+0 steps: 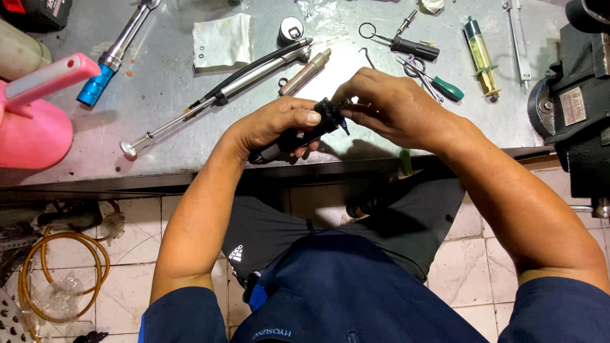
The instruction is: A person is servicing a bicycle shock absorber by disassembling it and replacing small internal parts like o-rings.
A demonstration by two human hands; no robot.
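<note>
My left hand (276, 124) is clamped round the body of a small black tool handpiece (298, 134), held above the near edge of the steel workbench (165, 95). My right hand (387, 105) pinches its tip, fingers together. It looks rigid, light, possibly oily; the body seems the safest place to grip. Farther off lie a green-handled screwdriver (445, 87) and a syringe (481, 54).
</note>
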